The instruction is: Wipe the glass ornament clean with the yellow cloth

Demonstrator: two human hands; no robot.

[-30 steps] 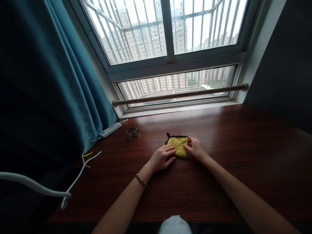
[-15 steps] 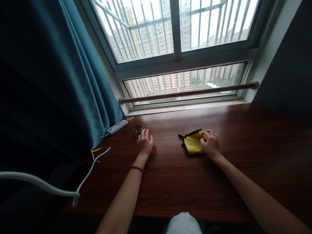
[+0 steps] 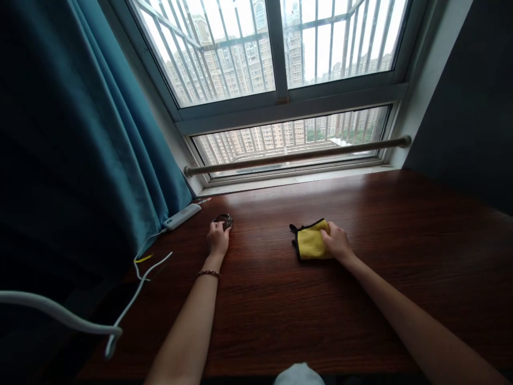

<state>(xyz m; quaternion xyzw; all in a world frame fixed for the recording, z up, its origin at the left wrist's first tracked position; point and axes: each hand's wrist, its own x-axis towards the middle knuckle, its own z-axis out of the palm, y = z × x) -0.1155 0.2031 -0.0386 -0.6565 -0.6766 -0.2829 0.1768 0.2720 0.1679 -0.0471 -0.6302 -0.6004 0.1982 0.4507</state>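
Note:
My left hand (image 3: 218, 239) is closed at the near side of a dark, shiny metal wristwatch (image 3: 228, 220), with thumb and fingers pinching its band. The watch's loop shows just beyond the fingertips, partly hidden by them. On the right, a folded yellow cleaning cloth (image 3: 310, 243) with black edging lies on the brown wooden table (image 3: 264, 299). My right hand (image 3: 337, 241) grips its right edge, thumb on top and the other fingers partly hidden by the cloth. A small black loop sticks out from the cloth's left corner.
A white power strip (image 3: 182, 216) lies along the table's left edge by the blue curtain (image 3: 132, 160). White cables (image 3: 136, 297) run down the left side. A metal rail (image 3: 300, 156) crosses in front of the window behind the table.
My left hand has reached the watch and its fingers have closed on it. My right hand has gone from resting on the cloth to gripping its edge. The view has shifted slightly.

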